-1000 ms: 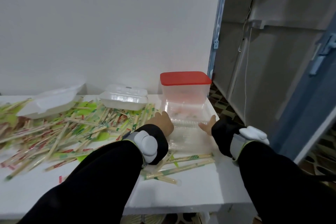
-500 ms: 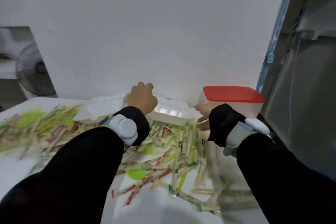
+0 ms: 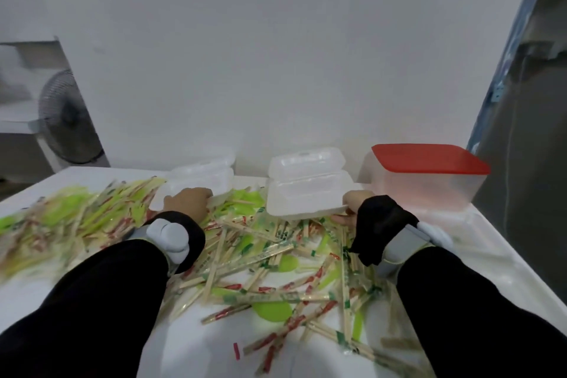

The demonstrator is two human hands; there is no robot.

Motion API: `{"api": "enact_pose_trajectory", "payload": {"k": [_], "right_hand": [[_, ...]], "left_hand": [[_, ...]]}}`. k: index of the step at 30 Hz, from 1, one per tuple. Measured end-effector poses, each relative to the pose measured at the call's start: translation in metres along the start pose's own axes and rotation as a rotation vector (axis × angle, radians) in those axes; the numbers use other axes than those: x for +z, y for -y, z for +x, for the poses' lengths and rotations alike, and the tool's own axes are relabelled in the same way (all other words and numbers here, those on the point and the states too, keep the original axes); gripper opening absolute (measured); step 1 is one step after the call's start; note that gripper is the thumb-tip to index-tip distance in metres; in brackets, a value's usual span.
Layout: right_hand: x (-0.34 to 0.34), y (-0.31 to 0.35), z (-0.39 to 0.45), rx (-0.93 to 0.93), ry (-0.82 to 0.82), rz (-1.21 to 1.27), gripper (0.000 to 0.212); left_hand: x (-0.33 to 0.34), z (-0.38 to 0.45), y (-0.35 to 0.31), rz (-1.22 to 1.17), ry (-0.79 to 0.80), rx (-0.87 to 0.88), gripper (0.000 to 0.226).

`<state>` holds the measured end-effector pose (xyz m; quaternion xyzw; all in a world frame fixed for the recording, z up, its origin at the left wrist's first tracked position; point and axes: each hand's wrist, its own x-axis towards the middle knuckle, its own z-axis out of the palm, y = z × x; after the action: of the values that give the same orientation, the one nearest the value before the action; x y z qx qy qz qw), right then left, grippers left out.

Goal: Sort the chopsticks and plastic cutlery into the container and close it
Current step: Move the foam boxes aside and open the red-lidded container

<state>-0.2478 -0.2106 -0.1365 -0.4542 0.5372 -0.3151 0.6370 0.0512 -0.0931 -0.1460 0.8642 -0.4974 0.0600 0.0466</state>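
The fingers (image 3: 345,214) of the right hand (image 3: 357,202) are seen curled at the front right corner of a white clamshell container (image 3: 306,190); the rim seems to be pinched there, but the fingertips are mostly hidden behind the black cuff. The fingers (image 3: 208,193) of the left hand (image 3: 187,204) are curled over the front edge of a second, blurred clamshell container (image 3: 199,181), and whether it is gripped or only touched cannot be told. A grey and white band is worn on each wrist, over black sleeves that are cut off by the lower edge.

The container at the right hand is closed, stands near the wall, and its long axis runs left to right. Its front edge lies on the pile of chopsticks (image 3: 260,258).

The chopsticks, in paper wrappers printed in green or red, are scattered over the white bench (image 3: 506,270) in every direction, with no common axis. Green plastic cutlery (image 3: 271,311) is mixed among them; single pieces are hard to make out, and the left part of the pile is smeared by motion blur.

To the right, a clear box with a red lid (image 3: 429,159) stands closed by the wall, just beside the right hand. A fan (image 3: 66,120) is seen past the left end of the bench, and a blue door frame (image 3: 503,70) at the right.
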Motion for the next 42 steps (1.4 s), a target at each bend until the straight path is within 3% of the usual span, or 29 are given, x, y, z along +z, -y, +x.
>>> {"api": "enact_pose_trajectory", "payload": {"k": [2, 4, 8, 11, 17, 22, 27, 29, 32, 33, 36, 37, 38, 40, 42], "right_hand": [[0.001, -0.001, -0.005, 0.027, -0.048, 0.165, 0.019], [0.005, 0.0, -0.01, -0.017, -0.047, 0.159, 0.016], [0.002, 0.002, -0.02, -0.083, -0.077, 0.213, 0.053], [0.002, 0.0, -0.035, -0.126, -0.03, 0.258, 0.052], [0.0, 0.001, -0.059, -0.203, 0.075, 0.402, 0.043], [-0.014, 0.005, -0.067, -0.161, 0.117, 0.666, 0.065], [-0.041, 0.007, -0.069, -0.127, 0.205, 0.68, 0.084], [-0.05, 0.007, -0.074, -0.111, 0.191, 0.621, 0.076], [-0.062, 0.007, -0.082, -0.103, 0.105, 0.489, 0.045], [-0.068, 0.007, -0.084, -0.107, 0.09, 0.44, 0.037], [-0.093, 0.011, -0.092, -0.109, 0.062, 0.359, 0.015], [-0.103, 0.012, -0.094, -0.111, 0.039, 0.336, 0.011], [-0.114, 0.014, -0.098, -0.115, 0.019, 0.305, 0.009], [-0.143, 0.015, -0.103, -0.12, -0.031, 0.221, 0.014], [-0.164, 0.015, -0.109, -0.093, -0.053, 0.058, 0.019]], "left_hand": [[-0.009, 0.001, -0.011, -0.026, -0.078, 0.063, 0.036], [-0.022, 0.003, -0.024, -0.089, -0.188, 0.112, 0.037], [-0.051, -0.008, -0.067, -0.298, -0.405, 0.269, 0.029], [-0.066, -0.032, -0.108, -0.385, -0.437, 0.436, 0.033], [-0.069, -0.067, -0.176, -0.208, -0.385, 0.772, 0.04], [-0.071, -0.079, -0.202, -0.27, -0.227, 0.81, 0.03], [-0.071, -0.077, -0.208, -0.326, -0.087, 0.863, 0.029], [-0.071, -0.08, -0.21, -0.361, 0.001, 0.885, 0.029], [-0.077, -0.088, -0.216, -0.635, 0.209, 0.809, 0.031], [-0.08, -0.087, -0.219, -0.723, 0.195, 0.752, 0.034], [-0.09, -0.07, -0.227, -0.574, -0.142, 0.466, 0.039], [-0.092, -0.065, -0.229, -0.533, -0.156, 0.325, 0.045], [-0.093, -0.062, -0.23, -0.571, -0.084, 0.207, 0.054], [-0.092, -0.06, -0.245, -0.868, 0.178, 0.114, 0.064], [-0.091, -0.064, -0.256, -1.086, 0.345, 0.126, 0.052]]}}
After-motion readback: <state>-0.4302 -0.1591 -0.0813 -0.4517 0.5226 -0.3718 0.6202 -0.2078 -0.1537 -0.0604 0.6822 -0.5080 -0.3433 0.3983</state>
